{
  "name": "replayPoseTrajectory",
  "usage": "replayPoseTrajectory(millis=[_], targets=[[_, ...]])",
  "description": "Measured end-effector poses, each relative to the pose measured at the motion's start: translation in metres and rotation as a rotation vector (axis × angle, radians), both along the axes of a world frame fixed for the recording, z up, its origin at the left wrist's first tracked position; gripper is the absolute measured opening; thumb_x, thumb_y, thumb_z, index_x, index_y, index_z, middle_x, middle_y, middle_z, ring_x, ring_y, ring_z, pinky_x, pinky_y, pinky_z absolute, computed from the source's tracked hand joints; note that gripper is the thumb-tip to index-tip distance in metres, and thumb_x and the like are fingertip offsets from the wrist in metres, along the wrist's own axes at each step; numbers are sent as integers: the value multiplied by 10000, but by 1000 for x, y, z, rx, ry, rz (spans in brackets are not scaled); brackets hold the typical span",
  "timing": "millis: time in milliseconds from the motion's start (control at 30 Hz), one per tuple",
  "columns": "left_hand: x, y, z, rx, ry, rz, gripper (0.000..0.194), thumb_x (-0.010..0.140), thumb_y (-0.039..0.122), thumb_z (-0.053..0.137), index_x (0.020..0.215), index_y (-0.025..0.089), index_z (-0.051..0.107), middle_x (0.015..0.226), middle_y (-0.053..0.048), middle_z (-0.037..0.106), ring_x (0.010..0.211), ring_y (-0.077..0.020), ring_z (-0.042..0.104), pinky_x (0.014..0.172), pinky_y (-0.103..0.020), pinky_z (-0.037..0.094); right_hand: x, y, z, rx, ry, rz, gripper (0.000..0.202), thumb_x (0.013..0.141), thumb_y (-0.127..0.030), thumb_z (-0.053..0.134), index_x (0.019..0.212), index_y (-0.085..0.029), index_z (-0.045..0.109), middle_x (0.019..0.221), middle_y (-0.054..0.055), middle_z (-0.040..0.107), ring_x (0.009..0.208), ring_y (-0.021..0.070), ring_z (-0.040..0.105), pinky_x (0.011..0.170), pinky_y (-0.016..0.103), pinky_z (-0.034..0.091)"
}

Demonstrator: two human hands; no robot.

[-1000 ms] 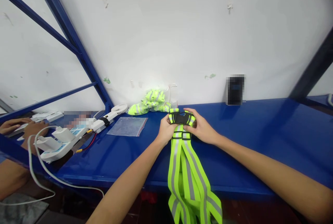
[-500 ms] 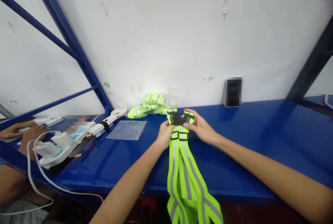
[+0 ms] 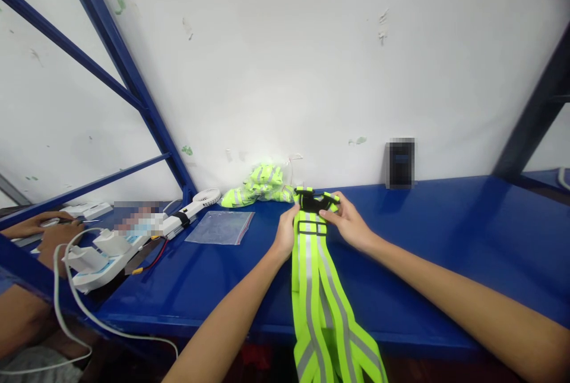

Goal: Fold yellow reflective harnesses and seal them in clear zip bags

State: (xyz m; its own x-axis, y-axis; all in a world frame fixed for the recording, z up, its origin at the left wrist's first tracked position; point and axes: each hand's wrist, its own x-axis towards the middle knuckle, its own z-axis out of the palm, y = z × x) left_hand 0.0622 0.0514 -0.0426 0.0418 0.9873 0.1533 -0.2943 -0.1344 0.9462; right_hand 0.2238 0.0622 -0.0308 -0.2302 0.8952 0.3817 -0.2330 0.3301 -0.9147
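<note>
Between my hands hangs a reflective vest (image 3: 314, 288) made of neon yellow-green straps with silver stripes. Its black fastening part and black strap sliders are at the top, and the straps drop over the table's front edge. My left hand (image 3: 287, 228) grips the left side of the bundle, its fingers partly hidden behind the straps. On the other side, my right hand (image 3: 347, 220) pinches the upper right corner by the black part. Behind them, against the wall, lie more neon reflective straps in a clear bag (image 3: 262, 184). A flat clear zip bag (image 3: 220, 227) rests left of my hands.
At left on the blue table (image 3: 445, 252) are a white power strip (image 3: 100, 273) with plugs and cables, and a small white fan (image 3: 207, 197). A co-worker's hands (image 3: 57, 231) are beyond the blue frame (image 3: 133, 86). A dark blurred box (image 3: 401, 163) leans on the wall.
The two sliders now lie level and closer together, and the strap tops are drawn nearer each other. Both hands keep their hold; the view has shifted slightly.
</note>
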Motion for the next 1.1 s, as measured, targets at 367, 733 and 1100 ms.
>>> replayPoseTrajectory(millis=[367,733,1100], targets=[[4,-6,-6,-122,134,-287,380,669,368,796,925,110,684,853,-78,729,683,-165,660,692,-281,507,14,4,8,150,-202,-314,214,694,-242,683,756,-200,482,622,-52,505,525,109,475,500,228,380],[6,-9,0,-141,143,-234,370,645,277,776,952,119,645,796,-53,708,629,-150,633,637,-264,490,20,2,9,372,-337,-166,378,806,-170,588,1173,-223,516,1174,72,670,1069,233,639,868,367,526],[7,-8,-1,-115,160,-146,283,674,259,744,908,139,640,783,-18,682,622,-119,600,634,-230,456,17,3,2,654,-457,-210,404,864,-98,502,1214,-254,628,1196,51,669,1133,221,616,983,377,487]])
